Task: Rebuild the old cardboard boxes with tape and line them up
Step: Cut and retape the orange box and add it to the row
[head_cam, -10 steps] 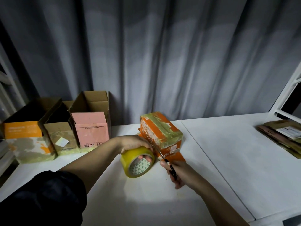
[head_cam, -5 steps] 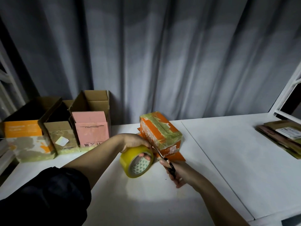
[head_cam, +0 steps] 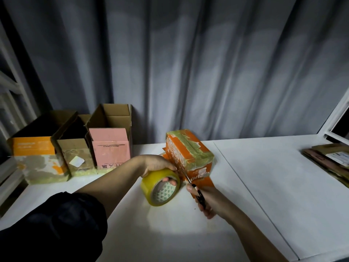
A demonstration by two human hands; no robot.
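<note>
A: What's the room like, biggest things first?

B: A grey pleated curtain [head_cam: 188,63] fills the whole back. In front of it runs a white table [head_cam: 264,186] made of two tops, with a seam slanting from the far middle toward the near right. A white frame [head_cam: 338,114] stands at the right edge, and white bars show at the far left.

A: And the boxes?

B: Three open boxes stand in a row at the far left, touching or nearly so: an orange-banded box [head_cam: 37,157], a plain brown box [head_cam: 75,154], then a pink box [head_cam: 110,148], flaps up. A stack of flattened cardboard [head_cam: 328,159] lies at the right edge, well apart.

A: The one being worked on?

B: The orange box [head_cam: 187,154] sits near the table's middle, past both hands, closed side up with yellowish tape strips over it. Its long axis runs from far left to near right, the near end facing the right hand.

A: The hands?

B: The left hand [head_cam: 156,164] grips the yellow tape roll [head_cam: 160,186] from above, fingertips curled into the core; the roll stands on edge, just beside the box. The right hand [head_cam: 207,201] is curled round the black handles of scissors [head_cam: 194,188], blades pointing up-left to the box's near corner. Whether the blades are parted, I cannot tell.
</note>
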